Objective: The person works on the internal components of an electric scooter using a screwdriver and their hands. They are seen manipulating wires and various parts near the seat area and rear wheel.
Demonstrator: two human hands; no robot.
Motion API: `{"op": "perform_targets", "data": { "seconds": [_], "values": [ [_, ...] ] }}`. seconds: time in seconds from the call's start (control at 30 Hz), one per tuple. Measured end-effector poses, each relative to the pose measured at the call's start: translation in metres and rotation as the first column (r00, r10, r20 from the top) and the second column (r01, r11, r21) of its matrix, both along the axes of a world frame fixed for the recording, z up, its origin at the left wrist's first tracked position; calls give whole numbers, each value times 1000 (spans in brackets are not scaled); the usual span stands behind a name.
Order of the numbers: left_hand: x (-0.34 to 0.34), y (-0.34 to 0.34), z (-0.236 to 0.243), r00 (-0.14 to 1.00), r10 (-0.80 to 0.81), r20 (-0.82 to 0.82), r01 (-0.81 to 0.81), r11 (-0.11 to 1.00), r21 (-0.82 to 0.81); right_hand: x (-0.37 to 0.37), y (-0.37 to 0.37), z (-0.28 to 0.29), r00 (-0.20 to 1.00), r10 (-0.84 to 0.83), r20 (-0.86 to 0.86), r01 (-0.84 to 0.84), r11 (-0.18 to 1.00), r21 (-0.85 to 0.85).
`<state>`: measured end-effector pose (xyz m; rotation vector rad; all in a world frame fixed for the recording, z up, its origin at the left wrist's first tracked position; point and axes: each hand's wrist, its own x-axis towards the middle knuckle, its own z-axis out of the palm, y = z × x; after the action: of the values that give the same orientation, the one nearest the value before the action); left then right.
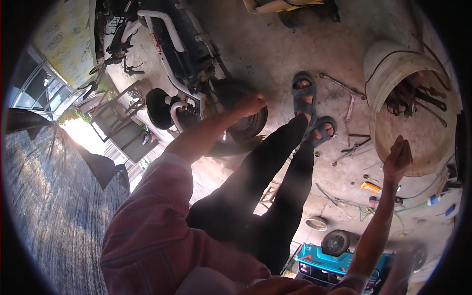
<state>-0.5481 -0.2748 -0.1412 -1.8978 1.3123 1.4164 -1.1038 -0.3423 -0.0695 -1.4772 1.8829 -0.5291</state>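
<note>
My left hand [250, 105] is held out with its fingers curled closed, over the black tyre [242, 129] of a three-wheeled or similar vehicle. Whether it touches the tyre, or holds anything, cannot be made out. At the right, my right hand [398, 160] is closed with its fingers pressed together, in front of the lower rim of a large white bucket [386, 73]. What those fingers hold, if anything, is hidden. Inside the bucket, several dark metal tools [410, 101] lie in a heap.
Wrenches [350, 109] and other tools lie on the concrete floor by my sandalled feet [305, 93]. A yellow box [370, 187], a round metal pan [316, 223] and a green cord [364, 212] are nearer. Below stands a teal wheeled machine [322, 263]; a vehicle frame [169, 64] fills the upper left.
</note>
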Motion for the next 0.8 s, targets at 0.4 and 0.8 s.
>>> {"op": "perform_targets", "data": {
  "seconds": [0.4,0.8],
  "values": [
    [-71,-202,-89,1000,-19,-4,18,967,-253,2,2,1,997,-52,-47,55,997,45],
    [-84,-179,-151,991,48,124,5,919,-395,6,-6,3,998,-13,-59,17,998,66]
  ]
}}
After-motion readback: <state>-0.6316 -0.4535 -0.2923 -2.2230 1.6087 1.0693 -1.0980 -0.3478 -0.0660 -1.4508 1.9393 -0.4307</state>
